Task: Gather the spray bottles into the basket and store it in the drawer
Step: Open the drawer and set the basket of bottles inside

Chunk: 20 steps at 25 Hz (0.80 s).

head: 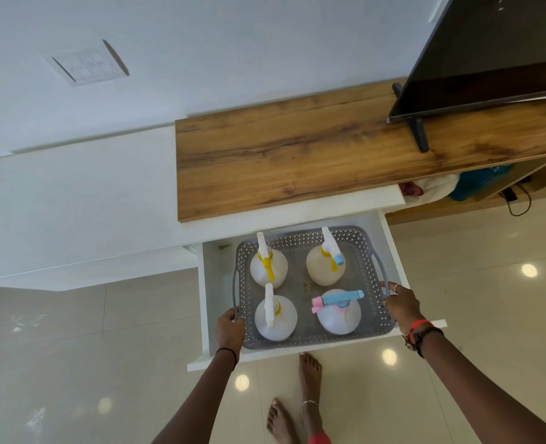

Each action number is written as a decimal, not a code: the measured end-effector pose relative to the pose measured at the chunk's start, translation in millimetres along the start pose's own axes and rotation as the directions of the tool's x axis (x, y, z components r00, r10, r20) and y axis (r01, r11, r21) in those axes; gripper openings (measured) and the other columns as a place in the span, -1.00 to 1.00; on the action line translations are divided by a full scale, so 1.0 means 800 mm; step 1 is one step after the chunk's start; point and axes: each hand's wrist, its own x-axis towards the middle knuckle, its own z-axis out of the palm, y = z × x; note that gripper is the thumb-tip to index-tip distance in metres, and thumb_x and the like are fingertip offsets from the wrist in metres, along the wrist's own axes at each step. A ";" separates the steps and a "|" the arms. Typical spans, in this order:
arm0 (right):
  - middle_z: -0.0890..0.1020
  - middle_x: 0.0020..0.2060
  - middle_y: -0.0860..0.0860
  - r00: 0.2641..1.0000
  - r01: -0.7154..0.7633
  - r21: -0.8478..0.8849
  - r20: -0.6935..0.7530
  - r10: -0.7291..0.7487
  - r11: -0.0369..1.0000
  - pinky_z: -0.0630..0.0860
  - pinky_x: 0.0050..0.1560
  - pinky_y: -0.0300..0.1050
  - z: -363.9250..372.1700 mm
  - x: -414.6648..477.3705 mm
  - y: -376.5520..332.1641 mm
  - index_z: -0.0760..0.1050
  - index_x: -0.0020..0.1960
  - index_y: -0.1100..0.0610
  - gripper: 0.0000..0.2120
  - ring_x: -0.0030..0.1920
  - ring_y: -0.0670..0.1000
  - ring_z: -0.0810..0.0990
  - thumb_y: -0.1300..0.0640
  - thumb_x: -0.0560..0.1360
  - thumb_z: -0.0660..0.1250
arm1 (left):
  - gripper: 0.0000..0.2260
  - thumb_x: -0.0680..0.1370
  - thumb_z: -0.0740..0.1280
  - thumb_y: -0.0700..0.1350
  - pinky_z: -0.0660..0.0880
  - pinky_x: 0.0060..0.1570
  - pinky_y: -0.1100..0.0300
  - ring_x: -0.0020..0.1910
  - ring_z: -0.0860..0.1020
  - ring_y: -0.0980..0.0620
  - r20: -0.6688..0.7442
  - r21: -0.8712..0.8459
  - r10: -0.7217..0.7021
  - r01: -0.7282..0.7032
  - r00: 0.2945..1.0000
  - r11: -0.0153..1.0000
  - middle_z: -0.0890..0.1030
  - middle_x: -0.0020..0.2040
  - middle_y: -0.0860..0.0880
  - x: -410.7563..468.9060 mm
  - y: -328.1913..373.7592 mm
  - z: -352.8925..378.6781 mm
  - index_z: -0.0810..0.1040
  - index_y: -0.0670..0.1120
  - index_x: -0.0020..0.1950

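A grey perforated basket (364, 251) sits inside the open white drawer (215, 283) under the wooden top. Several clear spray bottles stand upright in it: one with a yellow trigger (268, 267) at back left, one with a yellow and blue head (324, 265) at back right, a white-headed one (275, 317) at front left, and one with a blue and pink head (337, 310) at front right. My left hand (230, 330) grips the basket's left rim. On the right rim, by the handle, my right hand (401, 306) holds on.
A wooden countertop (297, 155) runs above the drawer, with a black TV (489, 59) on a stand at its right. An open shelf with cloth items (476, 184) and a black cable lies to the right. My bare feet (310, 373) stand on the glossy tiled floor before the drawer front.
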 end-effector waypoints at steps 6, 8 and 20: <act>0.61 -0.07 0.23 1.000 0.013 -0.012 -0.003 -0.013 1.000 0.41 -0.34 -0.16 0.012 0.037 0.007 0.51 0.31 0.14 -0.52 -0.24 0.12 0.47 0.43 0.49 0.11 | -0.70 0.50 0.22 -0.40 0.50 0.24 -0.14 0.08 0.59 -0.17 0.026 -0.043 -0.001 0.003 1.000 0.999 0.64 0.12 -0.32 0.030 -0.006 0.025 0.59 -0.31 0.18; 0.61 -0.02 0.23 1.000 0.011 -0.006 -0.002 -0.011 1.000 0.44 -0.20 -0.11 0.019 0.049 0.009 0.50 0.32 0.15 -0.53 -0.18 0.12 0.49 0.42 0.49 0.12 | -0.69 0.50 0.21 -0.41 0.50 0.24 -0.14 0.16 0.58 -0.26 0.012 -0.053 -0.009 0.010 1.000 0.999 0.64 0.13 -0.32 0.042 -0.012 0.034 0.59 -0.30 0.19; 0.62 0.08 0.21 0.999 0.045 -0.012 0.018 -0.045 0.999 0.43 -0.15 -0.17 0.077 0.119 0.024 0.51 0.32 0.16 -0.57 -0.10 0.08 0.50 0.40 0.51 0.16 | -0.66 0.53 0.21 -0.39 0.48 0.28 -0.13 0.24 0.54 -0.28 -0.032 -0.111 -0.046 0.042 0.998 0.993 0.60 0.22 -0.29 0.114 -0.059 0.074 0.52 -0.30 0.30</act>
